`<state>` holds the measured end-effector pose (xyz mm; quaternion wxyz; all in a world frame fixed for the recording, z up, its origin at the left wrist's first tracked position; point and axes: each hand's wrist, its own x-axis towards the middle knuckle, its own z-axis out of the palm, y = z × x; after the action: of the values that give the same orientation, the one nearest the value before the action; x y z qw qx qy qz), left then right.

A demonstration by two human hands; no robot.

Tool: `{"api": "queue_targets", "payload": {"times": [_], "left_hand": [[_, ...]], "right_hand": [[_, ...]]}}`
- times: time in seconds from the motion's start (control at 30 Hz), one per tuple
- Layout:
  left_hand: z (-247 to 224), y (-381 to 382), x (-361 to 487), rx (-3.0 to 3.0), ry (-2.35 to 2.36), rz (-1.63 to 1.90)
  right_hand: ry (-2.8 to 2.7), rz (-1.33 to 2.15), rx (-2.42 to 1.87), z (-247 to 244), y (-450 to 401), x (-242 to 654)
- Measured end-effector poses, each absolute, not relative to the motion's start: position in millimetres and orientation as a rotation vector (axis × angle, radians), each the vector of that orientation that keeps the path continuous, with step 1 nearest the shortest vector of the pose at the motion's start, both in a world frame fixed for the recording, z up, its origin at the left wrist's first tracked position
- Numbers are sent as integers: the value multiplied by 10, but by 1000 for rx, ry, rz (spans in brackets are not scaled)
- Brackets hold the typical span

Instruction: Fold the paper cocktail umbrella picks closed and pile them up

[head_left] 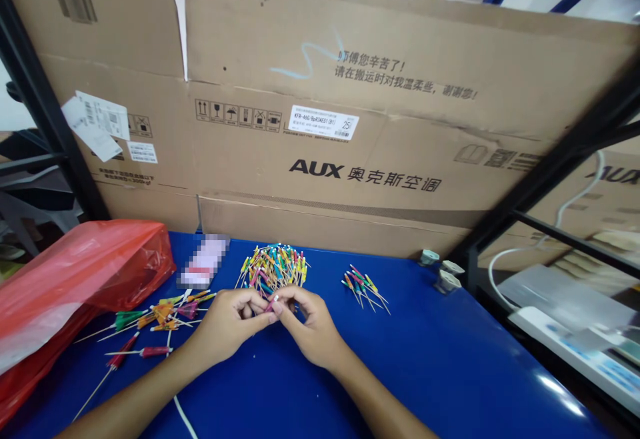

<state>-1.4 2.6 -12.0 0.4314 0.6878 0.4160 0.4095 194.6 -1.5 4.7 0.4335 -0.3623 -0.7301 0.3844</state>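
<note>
Both hands meet over the blue table, just in front of a large pile of folded paper umbrella picks (275,267). Between the fingertips of my left hand (235,322) and my right hand (305,322) is a small pink paper umbrella (271,304) with a white tip, pinched from both sides. To the left lie several loose picks (165,313), some partly spread, in orange, green and pink. Two red picks (156,351) rest nearer the front left. A smaller group of closed picks (364,285) lies to the right.
A red plastic bag (110,259) covers the left side. Behind it is a blurred phone-like object (205,260) with a white cable (184,415). Small pale green pieces (447,277) sit at the back right. Cardboard (320,212) stands behind the blue table (400,372).
</note>
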Motion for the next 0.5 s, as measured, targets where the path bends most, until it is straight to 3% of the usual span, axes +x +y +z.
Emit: {"api": "queue_targets", "payload": {"times": [0.5], "left_hand": [[-39,-7,22,1518,854,944]], "right_hand": [[-1367,1272,-852,79,0,1883]]}}
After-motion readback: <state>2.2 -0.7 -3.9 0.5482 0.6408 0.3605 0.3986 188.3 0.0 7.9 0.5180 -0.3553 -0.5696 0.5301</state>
